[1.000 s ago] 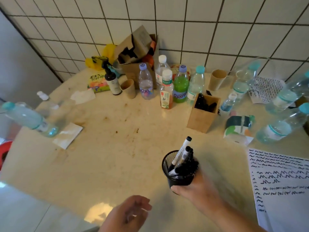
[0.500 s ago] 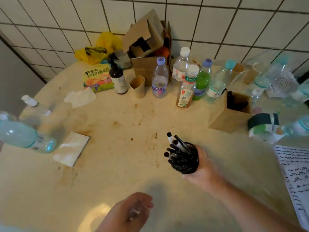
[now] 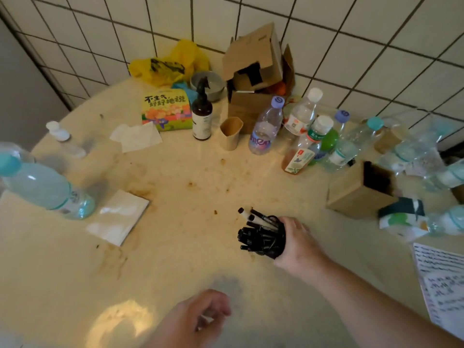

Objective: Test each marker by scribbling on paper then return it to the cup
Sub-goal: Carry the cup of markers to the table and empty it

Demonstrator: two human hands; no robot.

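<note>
beige stained table [image 3: 175, 259], white tiled wall [image 3: 351, 33], right grip [image 3: 298, 242] clutching tilted marker cup [image 3: 275, 243], left grip [image 3: 193, 320] loosely curled, empty

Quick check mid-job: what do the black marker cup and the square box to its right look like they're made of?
The marker cup, gripped and tipped by the right hand, looks like black wire mesh, probably metal: marker barrels show through its wall near the rim. The square box looks like matte wood or fibreboard: flat tan faces, no gloss; grain too blurred to tell.
</note>
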